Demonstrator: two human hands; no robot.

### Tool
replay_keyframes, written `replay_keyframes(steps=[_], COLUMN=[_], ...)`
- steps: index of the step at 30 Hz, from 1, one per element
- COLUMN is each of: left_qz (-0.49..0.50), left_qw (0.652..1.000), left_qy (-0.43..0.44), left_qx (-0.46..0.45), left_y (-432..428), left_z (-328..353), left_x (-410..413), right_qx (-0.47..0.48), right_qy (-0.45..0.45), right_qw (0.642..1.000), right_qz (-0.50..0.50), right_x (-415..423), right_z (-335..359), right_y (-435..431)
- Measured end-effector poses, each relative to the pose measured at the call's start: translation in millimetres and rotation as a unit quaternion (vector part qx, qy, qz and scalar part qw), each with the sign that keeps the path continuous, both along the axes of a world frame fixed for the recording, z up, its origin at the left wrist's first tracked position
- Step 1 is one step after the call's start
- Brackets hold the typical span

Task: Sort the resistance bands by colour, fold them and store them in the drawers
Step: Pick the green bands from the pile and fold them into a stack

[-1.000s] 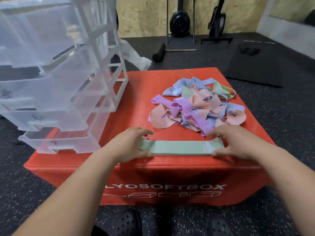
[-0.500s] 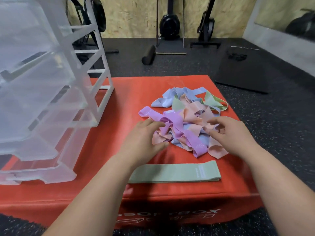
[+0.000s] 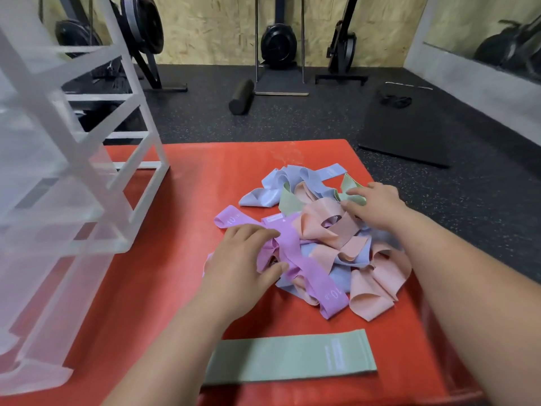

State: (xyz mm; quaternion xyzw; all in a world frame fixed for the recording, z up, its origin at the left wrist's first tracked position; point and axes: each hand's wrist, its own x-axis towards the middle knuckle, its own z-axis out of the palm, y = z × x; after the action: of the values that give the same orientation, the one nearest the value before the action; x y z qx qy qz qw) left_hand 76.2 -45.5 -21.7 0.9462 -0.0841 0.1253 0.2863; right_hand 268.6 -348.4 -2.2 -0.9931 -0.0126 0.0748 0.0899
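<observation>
A tangled pile of bands (image 3: 322, 230) is lying on the red box (image 3: 181, 183), right of its middle; blue ones are sitting at the far side, peach ones in the centre and near right, purple ones on the left and a green one (image 3: 349, 189) is poking out at the far right edge. One flat green band (image 3: 292, 357) is lying apart from the pile, stretched out along the near edge of the box.

The left hand (image 3: 243, 262) is resting palm down on the left side of the pile; its fingers are spread and slightly curled over a purple band (image 3: 304, 268), with the thumb pressing the fabric from the near side, though whether it is actually gripping is unclear. The right hand (image 3: 374, 206) is reaching to the far right of the pile; its fingers are closing on the green band there, thumb and forefinger pinching the fabric.

A clear plastic drawer unit (image 3: 58, 200) is standing on the left part of the box, its drawers (image 3: 38, 291) jutting towards the camera. Beyond the box, dark speckled floor is showing, with a black mat (image 3: 409, 130) to the right, a foam roller (image 3: 241, 96) and gym machines (image 3: 278, 45) against a chipboard wall.
</observation>
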Motion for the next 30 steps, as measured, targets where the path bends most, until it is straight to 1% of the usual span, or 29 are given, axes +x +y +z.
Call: replay_keyframes(steps=[3,6,9,12,16,20,23,26,28,30], left_qz=[0.003,0.002,0.002,-0.003,-0.006,-0.005,-0.012,-0.011,-0.002,0.004], left_qw=[1.0,1.0,1.0,1.0,0.999,0.998,0.997,0.995,0.992,0.987], left_qy=[-0.001,0.002,0.005,0.005,-0.008,-0.037,-0.061,-0.072,-0.065,-0.041], left_qx=[0.001,-0.007,-0.01,-0.017,-0.033,-0.042,-0.054,-0.075,-0.108,-0.153], left_y=[0,1,0,-1,-4,-5,-5,-6,-9,-12], left_z=[0,2,7,15,31,46,56,63,65,65], left_x=[0,-1,-4,-10,-20,-34,-44,-57,-67,-75], right_qx=[-0.022,-0.04,-0.002,0.061,0.184,0.301,0.394,0.476,0.523,0.555], right_qy=[0.013,-0.002,-0.028,-0.112,-0.229,-0.269,-0.275,-0.263,-0.249,-0.213], right_qw=[1.0,0.999,1.0,0.992,0.956,0.915,0.876,0.837,0.812,0.803], right_qz=[0.003,0.011,0.013,0.024,0.011,0.026,0.051,0.068,0.067,0.043], right_x=[11,9,-1,-17,-43,-79,-111,-149,-178,-205], right_z=[2,3,7,23,69,120,142,148,141,121], right_y=[6,11,11,9,13,28,40,53,61,70])
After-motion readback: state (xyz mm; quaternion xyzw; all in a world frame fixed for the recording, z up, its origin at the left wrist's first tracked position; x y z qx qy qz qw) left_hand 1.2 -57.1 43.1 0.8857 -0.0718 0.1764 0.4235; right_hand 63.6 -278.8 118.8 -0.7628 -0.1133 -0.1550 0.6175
